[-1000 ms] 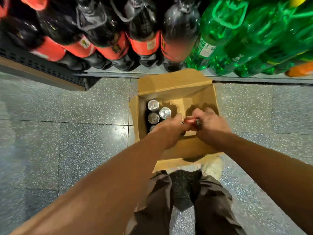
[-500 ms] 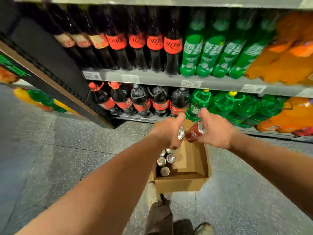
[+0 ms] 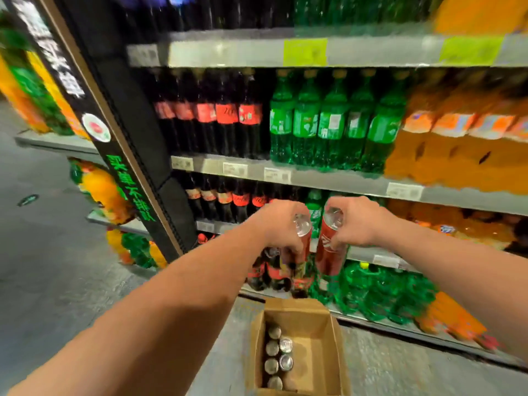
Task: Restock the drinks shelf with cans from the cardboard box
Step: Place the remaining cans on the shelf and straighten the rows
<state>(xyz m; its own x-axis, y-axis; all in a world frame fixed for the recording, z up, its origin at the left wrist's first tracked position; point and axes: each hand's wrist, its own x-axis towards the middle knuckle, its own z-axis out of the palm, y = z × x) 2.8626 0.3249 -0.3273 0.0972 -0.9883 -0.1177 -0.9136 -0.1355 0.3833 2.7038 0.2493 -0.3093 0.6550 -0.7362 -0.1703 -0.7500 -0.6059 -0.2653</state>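
Left hand [image 3: 281, 228] grips the left can [image 3: 305, 240], right hand [image 3: 355, 221] the right can [image 3: 328, 252], both near the rim, so either may slip.

We record red, silver-topped cans [image 3: 331, 252], a plain brown cardboard box [image 3: 300, 307], green bottles [image 3: 331, 130], orange bottles [image 3: 457, 155], red-labelled dark bottles [image 3: 225, 138]

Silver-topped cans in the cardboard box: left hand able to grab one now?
Probably not: the left hand grips a red can, high above the open brown cardboard box. Its silver-topped cans lie uncovered.
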